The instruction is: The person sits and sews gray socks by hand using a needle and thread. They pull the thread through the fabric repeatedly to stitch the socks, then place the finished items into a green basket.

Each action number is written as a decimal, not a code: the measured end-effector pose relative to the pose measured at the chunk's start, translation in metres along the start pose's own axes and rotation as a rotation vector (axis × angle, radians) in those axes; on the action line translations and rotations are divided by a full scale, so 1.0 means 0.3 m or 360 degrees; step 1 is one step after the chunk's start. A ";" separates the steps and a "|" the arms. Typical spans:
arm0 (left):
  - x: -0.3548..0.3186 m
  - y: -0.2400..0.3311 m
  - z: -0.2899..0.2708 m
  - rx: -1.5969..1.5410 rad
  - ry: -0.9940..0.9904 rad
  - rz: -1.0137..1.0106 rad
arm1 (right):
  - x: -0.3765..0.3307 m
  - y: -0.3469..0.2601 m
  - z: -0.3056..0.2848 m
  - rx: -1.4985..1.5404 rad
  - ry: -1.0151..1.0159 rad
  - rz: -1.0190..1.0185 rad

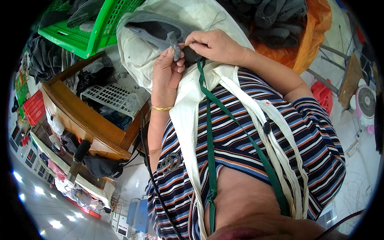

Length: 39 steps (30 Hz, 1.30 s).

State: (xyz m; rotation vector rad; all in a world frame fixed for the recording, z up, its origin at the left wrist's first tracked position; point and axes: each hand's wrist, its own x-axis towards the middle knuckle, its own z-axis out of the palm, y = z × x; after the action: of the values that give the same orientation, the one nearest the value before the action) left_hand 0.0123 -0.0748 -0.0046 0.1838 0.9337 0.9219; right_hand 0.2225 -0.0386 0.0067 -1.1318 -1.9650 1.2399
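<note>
My left hand (167, 74), with a gold bracelet on its wrist, pinches a small grey tab (173, 40) of a grey shoe upper (154, 28). The upper lies on a cream cloth (192, 16) spread over my lap. My right hand (216, 45) meets the left one fingertip to fingertip, its fingers closed on the dark edge of the same upper beside the tab. A thin thread (218, 18) loops away above it. A green strap (211, 132) hangs down my striped shirt.
A green plastic crate (94, 30) holds dark pieces at upper left. Below it stand a wooden box (80, 118) and a white plastic basket (108, 96). An orange bag (316, 24) of grey uppers is at upper right, with a white fan (366, 102) further right.
</note>
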 end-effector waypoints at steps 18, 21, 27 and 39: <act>-0.020 0.002 0.062 0.0246 0.0055 0.0082 | -0.003 0.001 0.001 0.0035 0.0016 -0.0004; -0.019 -0.006 0.043 0.0165 0.0021 0.0087 | -0.004 -0.003 0.000 0.0022 0.0001 -0.0014; -0.017 -0.001 0.035 0.0093 0.0027 0.0023 | -0.008 -0.006 -0.007 0.0025 -0.0024 -0.0032; -0.019 0.001 0.046 -0.0005 0.0051 -0.0023 | -0.014 0.016 0.005 -0.0034 0.0005 -0.0109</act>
State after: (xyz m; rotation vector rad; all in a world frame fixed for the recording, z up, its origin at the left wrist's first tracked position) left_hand 0.0210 -0.0756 0.0075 0.1598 0.9617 0.9152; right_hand 0.2252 -0.0418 0.0016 -1.0673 -2.0021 1.1841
